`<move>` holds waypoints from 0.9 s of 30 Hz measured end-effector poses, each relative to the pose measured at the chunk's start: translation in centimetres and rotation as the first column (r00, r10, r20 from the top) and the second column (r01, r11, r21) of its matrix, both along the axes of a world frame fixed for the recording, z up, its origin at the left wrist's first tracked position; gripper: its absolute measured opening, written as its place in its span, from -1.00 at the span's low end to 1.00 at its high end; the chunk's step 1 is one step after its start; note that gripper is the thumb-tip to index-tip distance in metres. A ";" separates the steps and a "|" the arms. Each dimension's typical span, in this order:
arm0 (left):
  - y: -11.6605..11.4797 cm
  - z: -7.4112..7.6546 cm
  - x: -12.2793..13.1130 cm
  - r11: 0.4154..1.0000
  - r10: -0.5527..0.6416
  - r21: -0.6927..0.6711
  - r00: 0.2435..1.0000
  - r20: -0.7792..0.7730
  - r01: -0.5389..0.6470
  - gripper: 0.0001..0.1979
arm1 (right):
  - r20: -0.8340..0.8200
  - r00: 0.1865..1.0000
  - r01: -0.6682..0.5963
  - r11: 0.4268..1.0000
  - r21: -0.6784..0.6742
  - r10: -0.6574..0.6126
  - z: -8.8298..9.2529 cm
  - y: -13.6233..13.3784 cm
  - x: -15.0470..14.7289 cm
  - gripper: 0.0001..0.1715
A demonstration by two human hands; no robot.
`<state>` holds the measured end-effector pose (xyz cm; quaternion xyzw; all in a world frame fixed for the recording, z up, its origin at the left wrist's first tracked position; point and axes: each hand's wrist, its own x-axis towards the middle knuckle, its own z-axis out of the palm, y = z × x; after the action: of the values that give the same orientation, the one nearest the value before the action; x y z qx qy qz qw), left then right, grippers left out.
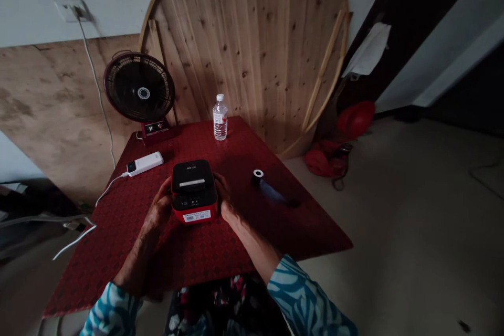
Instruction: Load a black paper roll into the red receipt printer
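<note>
A small black and red label printer sits on the red-covered table. A white strip shows in the slot across its top, and a white sticker is on its red front. My left hand grips the printer's left side, its fingers partly hidden behind the case. Against the right side presses my right hand, its fingers curving round toward the back. To the right lies a dark roll with a white ring-shaped end, with a bluish strip trailing from it.
A white power bank with a cable lies at the left. Behind it stands a dark red fan. A water bottle is near the back edge. A round wooden tabletop leans on the wall. Red bags lie on the floor.
</note>
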<state>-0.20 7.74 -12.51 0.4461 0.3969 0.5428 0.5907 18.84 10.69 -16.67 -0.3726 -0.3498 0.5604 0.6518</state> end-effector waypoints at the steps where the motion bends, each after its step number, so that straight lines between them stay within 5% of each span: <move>1: 0.0 -0.1 0.0 1.000 0.007 0.006 1.000 -0.016 -0.007 -0.23 | 0.002 1.000 0.008 1.000 0.006 -0.008 -0.1 0.0 0.0 -0.52; 9: 0.5 -1.0 -0.5 0.999 0.038 0.017 0.997 -0.067 -0.037 -0.21 | 0.003 1.000 0.030 1.000 0.000 -0.030 -0.3 0.2 0.1 -0.51; 15: -0.6 0.1 -0.9 0.991 0.117 0.089 0.968 -0.221 -0.100 -0.33 | 0.024 1.000 0.004 0.998 0.065 -0.006 -0.1 -0.2 0.3 -0.53; 19: -0.3 2.8 -1.5 0.944 0.284 0.308 0.779 -0.559 -0.123 -0.51 | 0.014 1.000 0.016 0.998 0.067 -0.017 -0.2 -0.1 0.2 -0.53; 24: 2.6 5.8 -0.1 0.919 0.285 0.371 0.427 -0.858 0.131 -0.62 | -0.009 1.000 0.025 0.998 0.058 -0.025 -0.4 0.3 0.0 -0.53; 25: 3.0 6.1 0.5 0.925 0.266 0.346 0.389 -0.882 0.154 -0.64 | -0.010 1.000 0.026 0.998 0.059 -0.025 -0.4 0.4 0.0 -0.53; 27: 3.1 6.6 1.4 0.940 0.192 0.292 0.432 -0.881 0.178 -0.62 | -0.021 1.000 0.012 0.999 0.048 -0.011 -0.4 0.5 -0.1 -0.54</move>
<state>1.21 10.83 -5.96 0.7593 0.5514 0.2831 0.1980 18.73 11.17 -17.09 -0.3531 -0.3542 0.5519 0.6673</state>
